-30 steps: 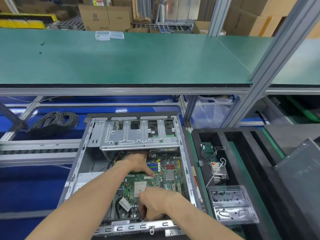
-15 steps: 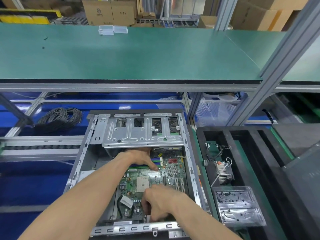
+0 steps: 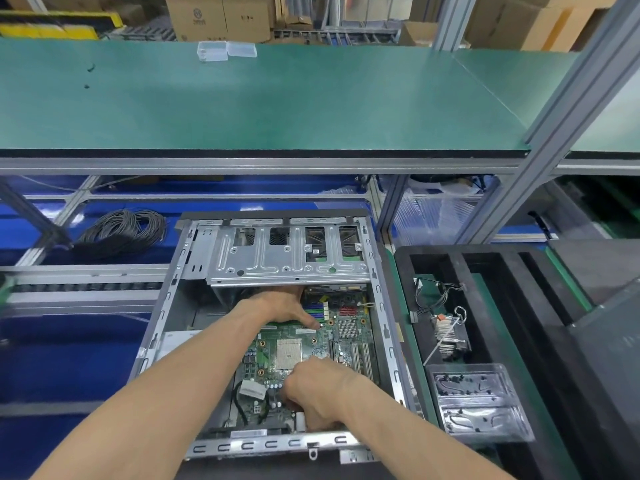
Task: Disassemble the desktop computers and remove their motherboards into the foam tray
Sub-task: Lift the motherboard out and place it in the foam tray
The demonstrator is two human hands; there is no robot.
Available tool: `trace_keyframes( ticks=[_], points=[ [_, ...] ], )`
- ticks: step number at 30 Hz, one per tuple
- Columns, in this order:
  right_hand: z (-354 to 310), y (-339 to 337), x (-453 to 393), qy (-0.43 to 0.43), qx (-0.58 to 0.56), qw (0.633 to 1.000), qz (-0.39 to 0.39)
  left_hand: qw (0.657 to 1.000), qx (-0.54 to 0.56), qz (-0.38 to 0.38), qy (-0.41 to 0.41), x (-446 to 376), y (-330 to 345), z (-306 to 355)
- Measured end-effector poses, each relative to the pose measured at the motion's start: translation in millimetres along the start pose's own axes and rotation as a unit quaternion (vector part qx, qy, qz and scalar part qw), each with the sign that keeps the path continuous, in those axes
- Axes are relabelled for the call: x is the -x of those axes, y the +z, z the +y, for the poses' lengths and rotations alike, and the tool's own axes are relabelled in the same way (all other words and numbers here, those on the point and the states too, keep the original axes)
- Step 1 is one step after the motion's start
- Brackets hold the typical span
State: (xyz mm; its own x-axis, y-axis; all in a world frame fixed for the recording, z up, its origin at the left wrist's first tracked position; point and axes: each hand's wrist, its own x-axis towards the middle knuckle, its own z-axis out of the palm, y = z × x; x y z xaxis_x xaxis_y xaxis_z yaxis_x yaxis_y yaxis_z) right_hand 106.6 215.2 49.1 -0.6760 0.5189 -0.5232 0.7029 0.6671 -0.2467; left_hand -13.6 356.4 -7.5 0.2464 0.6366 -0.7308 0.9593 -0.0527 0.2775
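Observation:
An open grey desktop case point(image 3: 384, 341) lies flat in front of me with its green motherboard point(image 3: 289, 353) inside. My left hand point(image 3: 284, 304) reaches to the board's far edge just under the metal drive cage point(image 3: 287, 261). Its thumb lies on the board and its fingers are hidden below the cage. At the board's near edge my right hand point(image 3: 318, 393) has its fingers curled down on the board. The black foam tray point(image 3: 485, 268) stands right of the case.
In the foam tray lie a heatsink with wires point(image 3: 450, 336) and a clear plastic tray of screws point(image 3: 478, 403). A grey panel point(image 3: 606, 341) leans at the far right. A coil of black cable point(image 3: 121, 233) lies left of the case. A green bench point(image 3: 242, 98) spans above.
Both hands stay inside the case. My right hand has shifted slightly to the right along the board's near edge; my left hand keeps its place.

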Motion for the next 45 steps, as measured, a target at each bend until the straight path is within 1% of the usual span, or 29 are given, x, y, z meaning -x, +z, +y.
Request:
trace_keyframes(
  ticks=[3,6,11,15,17,19,21,23,25,27,30,33,37,41,43,45],
  points=[
    [2,-2,2,-0.010,0.020,1.000,0.017,0.999,0.043,0.026,0.018,-2,1,-1],
    [2,-2,4,-0.010,0.041,0.998,0.038,0.992,0.088,0.062,0.066,-1,2,-2],
    [2,0,3,0.008,0.052,0.997,0.064,0.984,0.118,0.079,0.105,-1,4,-3],
    [0,1,0,0.023,0.049,0.995,0.083,0.981,0.084,0.122,0.128,4,3,-1],
    [-1,1,-1,0.026,0.057,0.993,0.100,0.979,0.050,0.147,0.134,6,2,-1],
    [-2,2,-1,0.026,0.062,0.992,0.110,0.980,0.002,0.156,0.127,8,2,-1],
    [-1,1,0,0.024,0.061,0.992,0.109,0.981,-0.039,0.151,0.112,8,2,0],
    [1,-1,3,0.023,0.059,0.991,0.114,0.982,-0.052,0.151,0.105,9,2,1],
    [4,-2,6,0.030,0.048,0.991,0.123,0.986,-0.053,0.129,0.092,12,2,3],
    [5,-3,7,0.042,0.035,0.990,0.128,0.988,-0.080,0.101,0.081,16,3,5],
    [5,-4,8,0.061,0.022,0.989,0.136,0.984,-0.127,0.091,0.080,30,4,9],
    [5,-4,10,0.081,0.004,0.985,0.150,0.977,-0.146,0.098,0.121,55,7,9],
    [6,-5,13,0.105,-0.022,0.982,0.157,0.970,-0.110,0.096,0.197,100,16,4],
    [5,-7,15,0.121,-0.044,0.978,0.164,0.974,-0.109,0.056,0.190,135,25,-2],
    [5,-7,17,0.130,-0.059,0.976,0.163,0.977,-0.110,0.027,0.180,142,27,-3],
    [5,-8,20,0.143,-0.077,0.973,0.166,0.976,-0.115,0.019,0.181,143,33,-4]
  ],
)
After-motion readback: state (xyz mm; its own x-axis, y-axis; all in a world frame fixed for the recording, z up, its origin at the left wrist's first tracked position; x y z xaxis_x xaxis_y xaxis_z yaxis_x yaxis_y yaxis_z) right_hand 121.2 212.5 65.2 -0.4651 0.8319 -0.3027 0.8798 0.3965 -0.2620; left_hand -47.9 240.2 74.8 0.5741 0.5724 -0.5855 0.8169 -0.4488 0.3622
